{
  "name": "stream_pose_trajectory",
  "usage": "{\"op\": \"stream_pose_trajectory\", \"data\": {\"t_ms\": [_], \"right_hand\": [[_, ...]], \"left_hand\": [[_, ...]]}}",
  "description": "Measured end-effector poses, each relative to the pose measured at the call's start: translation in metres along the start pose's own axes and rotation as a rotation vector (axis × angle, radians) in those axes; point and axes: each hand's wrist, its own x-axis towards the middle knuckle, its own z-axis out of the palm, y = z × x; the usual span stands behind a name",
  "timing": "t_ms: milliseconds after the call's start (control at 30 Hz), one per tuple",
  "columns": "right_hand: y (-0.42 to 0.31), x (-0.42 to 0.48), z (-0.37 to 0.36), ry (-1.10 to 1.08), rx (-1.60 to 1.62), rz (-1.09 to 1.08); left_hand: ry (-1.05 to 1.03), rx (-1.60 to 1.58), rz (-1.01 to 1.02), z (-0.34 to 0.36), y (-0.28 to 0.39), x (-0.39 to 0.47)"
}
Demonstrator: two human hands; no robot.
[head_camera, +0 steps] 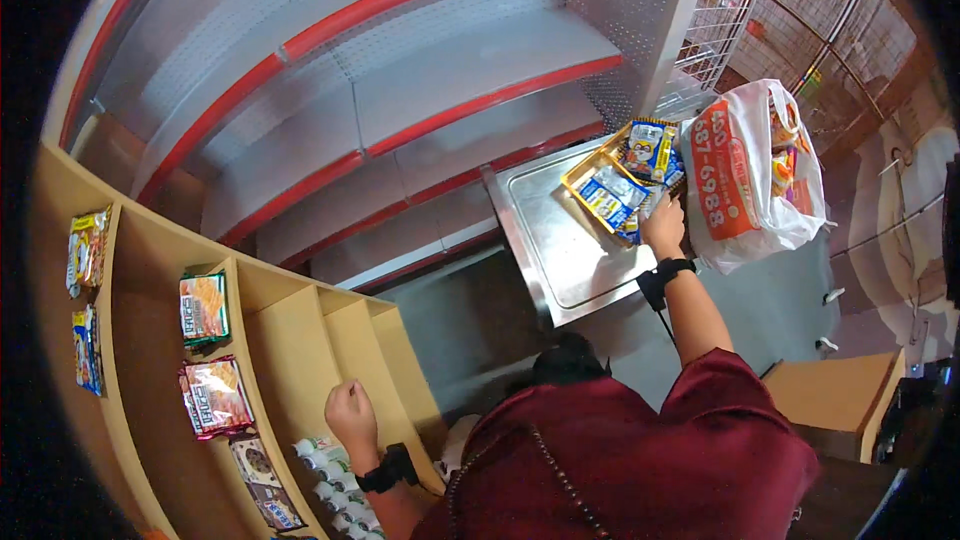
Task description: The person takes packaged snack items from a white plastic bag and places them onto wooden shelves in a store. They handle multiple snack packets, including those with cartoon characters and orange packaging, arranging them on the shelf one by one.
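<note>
My right hand point(664, 225) reaches over the metal cart top point(555, 240) and touches the blue snack packets at the lower right of a yellow display box point(592, 202). Its fingers are partly hidden, so a grip cannot be told. Several blue and yellow snack packets point(649, 150) lie in and about the box. A white and red plastic bag point(727, 180) with packaged goods stands close to its right. My left hand point(351, 409) is held with curled fingers by the wooden shelf, above small white bottles point(330, 472); no object shows in it.
Wooden shelving point(285, 315) on the left holds green snack packs point(204, 307), pink snack packs point(217, 397), brown cookie packs point(266, 484) and yellow packs point(88, 251). Red-edged metal shelves point(480, 109) stand ahead. A wire rack point(705, 45) is behind the bag, a cardboard box point(832, 394) at right.
</note>
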Motion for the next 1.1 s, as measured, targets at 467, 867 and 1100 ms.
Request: {"op": "stream_pose_trajectory", "data": {"t_ms": [467,867,1100], "right_hand": [[0.037,0.099,0.127,-0.131,-0.279,-0.329],[0.013,0.138,-0.006,-0.65,1.187,-0.335],[-0.016,0.085,-0.048,-1.463,1.639,-0.037]], "left_hand": [[-0.041,-0.039,0.048,0.071,0.191,0.045],[-0.395,-0.041,0.178,0.153,0.305,0.052],[-0.409,-0.424,0.287,0.215,0.339,0.069]]}}
